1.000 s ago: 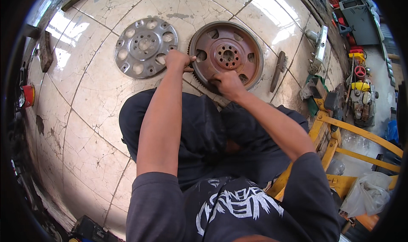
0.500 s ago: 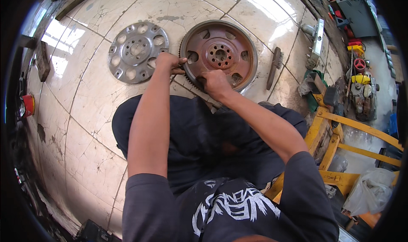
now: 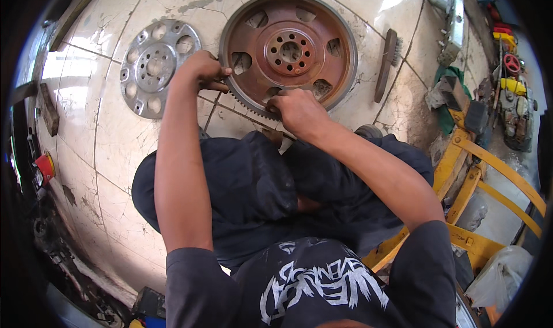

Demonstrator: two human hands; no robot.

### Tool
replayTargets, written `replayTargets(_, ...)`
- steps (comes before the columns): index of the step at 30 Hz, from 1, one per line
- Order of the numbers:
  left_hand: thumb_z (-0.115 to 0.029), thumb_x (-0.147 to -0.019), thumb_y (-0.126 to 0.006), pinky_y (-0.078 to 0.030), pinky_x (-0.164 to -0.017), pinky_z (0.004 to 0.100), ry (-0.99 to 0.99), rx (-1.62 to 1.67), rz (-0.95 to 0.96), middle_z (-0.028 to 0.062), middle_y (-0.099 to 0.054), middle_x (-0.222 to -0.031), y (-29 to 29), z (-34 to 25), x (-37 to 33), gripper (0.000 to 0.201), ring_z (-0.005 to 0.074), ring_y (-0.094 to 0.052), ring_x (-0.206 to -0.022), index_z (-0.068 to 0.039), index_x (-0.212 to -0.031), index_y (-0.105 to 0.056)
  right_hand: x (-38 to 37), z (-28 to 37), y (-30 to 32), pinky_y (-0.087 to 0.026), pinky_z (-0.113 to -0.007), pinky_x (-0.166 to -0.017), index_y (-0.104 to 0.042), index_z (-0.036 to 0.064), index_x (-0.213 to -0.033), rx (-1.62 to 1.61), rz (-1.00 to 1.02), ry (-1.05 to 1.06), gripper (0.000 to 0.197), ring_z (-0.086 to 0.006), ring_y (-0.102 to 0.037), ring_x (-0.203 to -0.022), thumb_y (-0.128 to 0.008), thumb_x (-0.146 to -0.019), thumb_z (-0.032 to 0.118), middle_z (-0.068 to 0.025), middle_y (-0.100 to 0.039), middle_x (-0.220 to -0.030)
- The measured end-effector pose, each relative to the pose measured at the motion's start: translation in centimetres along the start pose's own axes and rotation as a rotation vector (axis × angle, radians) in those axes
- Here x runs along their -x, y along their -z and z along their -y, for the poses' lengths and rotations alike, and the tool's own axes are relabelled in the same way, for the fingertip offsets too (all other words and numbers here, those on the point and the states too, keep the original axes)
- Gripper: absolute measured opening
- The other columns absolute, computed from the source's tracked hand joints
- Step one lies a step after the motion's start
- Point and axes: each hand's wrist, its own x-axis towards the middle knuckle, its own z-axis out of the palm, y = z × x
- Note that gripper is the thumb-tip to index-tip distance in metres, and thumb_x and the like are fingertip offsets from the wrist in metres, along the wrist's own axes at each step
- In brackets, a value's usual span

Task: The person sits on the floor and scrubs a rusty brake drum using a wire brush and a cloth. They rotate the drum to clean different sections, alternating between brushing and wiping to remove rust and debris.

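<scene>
A rusty red-brown flywheel (image 3: 262, 45) with a toothed rim lies in front of me, with a ring of bolt holes around its centre hole. My left hand (image 3: 203, 70) is at its left edge, thumb on the rim and the other fingers curled beneath. On the near rim, my right hand (image 3: 300, 112) grips with its fingers bent around the edge; their tips are partly hidden. It is hard to tell whether the flywheel rests fully on the floor. Just left of my left hand is a thinner grey metal disc (image 3: 138, 81) with round holes, flat on the tiles.
Right of the flywheel lies a wooden-handled brush (image 3: 386, 68). Beyond it are a metal part (image 3: 453, 34) and a yellow metal frame (image 3: 478, 244) close to my right arm. A wooden block (image 3: 49, 110) and a red-and-yellow can (image 3: 45, 169) are at the left.
The flywheel looks larger and sits higher in the picture, with both hands still at its rim. The whole view has shifted, and the grey disc appears further left.
</scene>
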Motion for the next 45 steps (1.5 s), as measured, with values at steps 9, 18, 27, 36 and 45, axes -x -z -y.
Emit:
replayTargets(9, -0.031, -0.094, -0.081, -0.063, -0.074, 0.0361, 0.01, -0.276, -0.308, 0.0242, -0.075, -0.116, 1.5, -1.3, 1.4, 0.065, 0.0252, -0.078, -0.092, 0.005, -0.143, -0.059, 0.3, -2.3, 8.7, -0.061, -0.048, -0.079, -0.075, 0.0004, -0.098, 0.162, 0.115, -0.185, 0.019, -0.0391, -0.076, -0.092, -0.059, -0.09, 0.006, -0.0234, -0.074, -0.089)
replayTargets(18, -0.045, -0.099, -0.069, -0.057, -0.086, 0.0397, -0.03, -0.302, -0.43, 0.0224, -0.077, -0.106, -0.2, -1.6, 1.0, 0.058, 0.027, -0.077, -0.091, 0.0, -0.137, -0.068, 0.4, -3.0, 9.1, -0.06, -0.047, -0.08, -0.07, -0.0012, -0.104, -0.061, 0.094, -0.177, 0.02, -0.0392, -0.073, -0.093, -0.058, -0.089, 0.006, -0.0183, -0.072, -0.095)
replayTargets(27, -0.041, -0.106, -0.057, -0.052, -0.098, 0.0544, -0.073, -0.405, -0.51, 0.0313, -0.073, -0.112, -1.6, 0.3, -0.9, 0.051, 0.0517, -0.068, -0.11, 0.004, -0.125, -0.071, -0.3, -0.4, 4.0, -0.06, -0.049, -0.074, -0.073, -0.0013, -0.095, -0.101, 0.211, -0.149, 0.017, -0.0405, -0.074, -0.081, -0.062, -0.086, 0.008, -0.0225, -0.072, -0.084)
replayTargets(36, -0.044, -0.107, -0.056, -0.053, -0.101, 0.0532, -0.046, -0.43, -0.393, 0.0318, -0.072, -0.119, -0.8, 0.5, -3.7, 0.053, 0.0493, -0.067, -0.117, 0.004, -0.114, -0.076, -4.0, 2.6, -0.9, -0.058, -0.047, -0.076, -0.078, 0.0019, -0.108, -0.272, -0.065, -0.096, 0.022, -0.0405, -0.073, -0.082, -0.067, -0.09, 0.004, -0.0227, -0.074, -0.086)
replayTargets(45, -0.052, -0.102, -0.06, -0.05, -0.109, 0.0495, -0.06, -0.255, -0.358, 0.0274, -0.069, -0.134, -1.7, 2.0, -4.5, 0.059, 0.044, -0.064, -0.129, 0.0, -0.126, -0.073, 0.8, 1.1, -1.0, -0.057, -0.048, -0.082, -0.08, 0.0025, -0.105, -0.127, -0.13, -0.067, 0.019, -0.0425, -0.073, -0.088, -0.071, -0.091, 0.011, -0.0226, -0.075, -0.092)
